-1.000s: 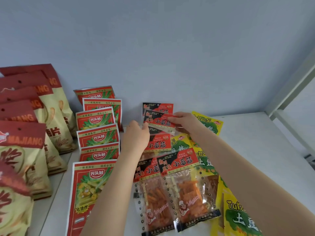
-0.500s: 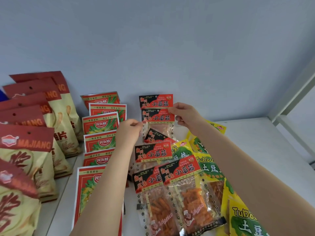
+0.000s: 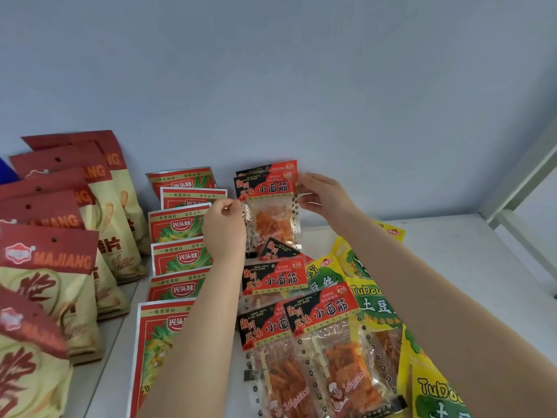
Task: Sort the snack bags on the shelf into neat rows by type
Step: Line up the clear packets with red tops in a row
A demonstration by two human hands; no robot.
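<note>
Fingers [image 3: 229, 203] of the left hand [image 3: 224, 229]: pinching the left edge of the held snack bag [image 3: 272, 218], just under its header. Fingers of the right hand [image 3: 324, 196]: curled round the right edge of the same bag, thumb in front.

Held snack bag: clear pouch with a dotted border, orange strips visible inside, and a header card that is black on the left and red on the right with printed characters. It is held upright above the back of the shelf [image 3: 467, 251], close to the wall [image 3: 271, 86]. A matching bag [image 3: 271, 168] stands right behind it, only its header showing.

Same type, lying on the shelf toward the viewer:
- one tilted bag [image 3: 277, 250] just below the held one
- one flat bag [image 3: 272, 279]
- two side by side, overlapping [image 3: 328, 315]

Red-and-green bags [image 3: 180, 227]: one overlapping row left of the clear pouches, partly hidden by the left forearm.

Large red-and-beige bags [image 3: 48, 257]: standing in an overlapping row at far left.

Yellow-and-green bags [image 3: 373, 303]: right of the clear pouches, overlapping, partly under the right forearm.
</note>
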